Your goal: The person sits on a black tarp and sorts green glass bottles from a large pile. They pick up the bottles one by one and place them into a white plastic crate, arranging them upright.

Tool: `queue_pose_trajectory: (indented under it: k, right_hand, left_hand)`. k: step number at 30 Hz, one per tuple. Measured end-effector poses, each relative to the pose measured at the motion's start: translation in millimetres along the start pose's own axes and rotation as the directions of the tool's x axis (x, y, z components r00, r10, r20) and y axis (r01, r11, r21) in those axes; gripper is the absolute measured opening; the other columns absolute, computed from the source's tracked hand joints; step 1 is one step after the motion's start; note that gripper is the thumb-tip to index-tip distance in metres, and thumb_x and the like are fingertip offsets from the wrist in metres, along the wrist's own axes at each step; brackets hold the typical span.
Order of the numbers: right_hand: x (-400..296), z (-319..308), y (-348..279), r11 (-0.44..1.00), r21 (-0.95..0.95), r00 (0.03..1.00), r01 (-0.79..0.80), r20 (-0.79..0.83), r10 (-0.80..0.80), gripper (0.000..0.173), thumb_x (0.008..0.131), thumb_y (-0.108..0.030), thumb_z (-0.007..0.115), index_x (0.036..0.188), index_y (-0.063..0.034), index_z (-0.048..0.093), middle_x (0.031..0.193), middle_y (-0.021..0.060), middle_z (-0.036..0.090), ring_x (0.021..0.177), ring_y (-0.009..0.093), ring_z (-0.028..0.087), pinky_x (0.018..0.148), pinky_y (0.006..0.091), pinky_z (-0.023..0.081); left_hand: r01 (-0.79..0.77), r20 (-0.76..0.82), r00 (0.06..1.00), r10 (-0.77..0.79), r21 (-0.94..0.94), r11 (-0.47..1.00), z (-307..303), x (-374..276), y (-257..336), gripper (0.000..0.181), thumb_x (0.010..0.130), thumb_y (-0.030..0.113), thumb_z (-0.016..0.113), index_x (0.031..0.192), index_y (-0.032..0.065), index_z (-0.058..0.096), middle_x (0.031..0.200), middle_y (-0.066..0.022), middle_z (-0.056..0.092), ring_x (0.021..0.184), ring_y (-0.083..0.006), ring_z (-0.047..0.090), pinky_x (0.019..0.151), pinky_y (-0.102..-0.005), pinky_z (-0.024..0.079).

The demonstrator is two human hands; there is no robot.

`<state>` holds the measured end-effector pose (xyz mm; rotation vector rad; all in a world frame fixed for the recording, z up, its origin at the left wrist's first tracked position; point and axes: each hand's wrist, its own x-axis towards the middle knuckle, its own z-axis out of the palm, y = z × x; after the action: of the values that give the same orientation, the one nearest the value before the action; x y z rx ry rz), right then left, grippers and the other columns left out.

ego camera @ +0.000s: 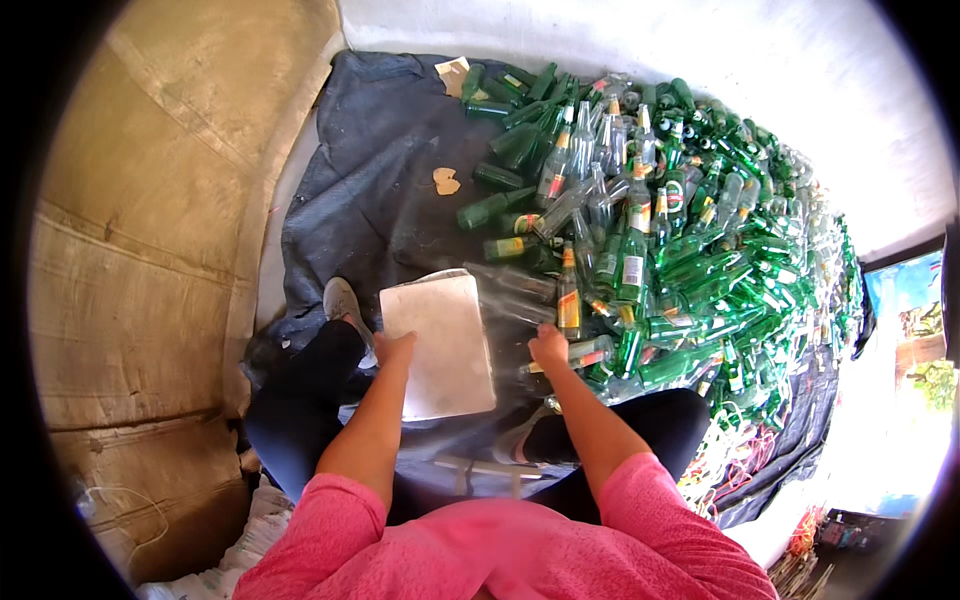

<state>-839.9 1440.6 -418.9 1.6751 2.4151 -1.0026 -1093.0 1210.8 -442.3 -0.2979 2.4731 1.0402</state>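
Observation:
A flat, pale rectangular board or folded sack point(442, 352) lies tilted before me, between my knees. At its left edge is my left hand point(397, 349), fingers bent and partly hidden, so its hold on the board is unclear. My right hand point(548, 346) is closed at the near edge of the bottle heap, beside a clear glass bottle point(592, 351); whether it grips anything is hard to see. Just beyond it, a clear bottle with a yellow and orange label point(569, 300) points away from me. Blurred clear bottles point(517, 294) lie between the board and that bottle.
A large heap of green and clear glass bottles point(697, 262) spreads to the right over a dark tarp point(360, 165). Cardboard scraps point(446, 181) lie on the tarp. Brown cardboard sheeting point(150, 285) stands at the left. Colored strings point(731, 457) lie at the lower right.

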Motion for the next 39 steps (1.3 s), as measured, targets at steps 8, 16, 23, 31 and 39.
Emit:
queue_pose_trajectory:
  k: [8, 16, 23, 31, 39]
  right_hand:
    - [57, 7, -2, 0.919, -0.348, 0.972, 0.187, -0.069, -0.224, 0.031, 0.083, -0.009, 0.059, 0.114, -0.007, 0.062, 0.122, 0.0134, 0.06, 0.121, 0.034, 0.053, 0.101, 0.0469, 0.044]
    - [40, 7, -22, 0.916, -0.397, 0.971, -0.055, 0.191, 0.141, 0.07, 0.066, -0.045, 0.083, 0.122, -0.0056, 0.066, 0.129, 0.0134, 0.057, 0.124, 0.034, 0.055, 0.102, 0.0436, 0.049]
    - [2, -40, -11, 0.921, -0.337, 0.916, -0.198, 0.272, 0.296, 0.076, 0.064, -0.055, 0.08, 0.12, -0.0032, 0.071, 0.13, 0.0192, 0.063, 0.119, 0.033, 0.064, 0.099, 0.0428, 0.053]
    - [-73, -99, -9, 0.807, 0.425, 0.912, -0.41, 0.165, 0.376, 0.083, 0.068, -0.055, 0.081, 0.118, 0.0084, 0.066, 0.112, 0.017, 0.072, 0.107, 0.033, 0.068, 0.099, 0.0398, 0.049]
    - [-143, -122, -63, 0.683, 0.729, 0.998, 0.039, 0.004, -0.061, 0.057, 0.07, -0.018, 0.09, 0.117, 0.0017, 0.063, 0.11, 0.0085, 0.064, 0.1, 0.02, 0.061, 0.089, 0.0348, 0.049]
  left_hand:
    - [0.187, 0.297, 0.949, -0.105, -0.261, 0.947, -1, -2, 17, 0.07, 0.081, 0.027, 0.081, 0.138, 0.0028, 0.048, 0.126, -0.0129, 0.063, 0.111, -0.0254, 0.061, 0.094, -0.04, 0.05]
    - [0.25, 0.477, 0.878, -0.041, -0.384, 0.889, -3, 6, 0, 0.062, 0.083, 0.026, 0.08, 0.133, 0.0032, 0.052, 0.12, -0.0109, 0.065, 0.107, -0.024, 0.063, 0.091, -0.0395, 0.051]
    - [-0.03, 0.459, 0.878, 0.135, -0.228, 0.973, 12, -27, 25, 0.066, 0.08, 0.022, 0.079, 0.137, 0.0046, 0.051, 0.124, -0.0124, 0.065, 0.109, -0.0242, 0.064, 0.093, -0.0374, 0.052]
    - [-0.388, 0.54, 0.796, 0.272, 0.112, 0.915, 57, -24, 16, 0.082, 0.085, 0.034, 0.071, 0.153, 0.005, 0.035, 0.141, -0.0263, 0.057, 0.129, -0.039, 0.057, 0.106, -0.0448, 0.046]
    - [-0.369, 0.572, 0.809, 0.136, 0.313, 0.875, 32, -56, 45, 0.079, 0.08, 0.03, 0.075, 0.146, -0.002, 0.044, 0.134, -0.0277, 0.061, 0.121, -0.0388, 0.063, 0.097, -0.0432, 0.053]
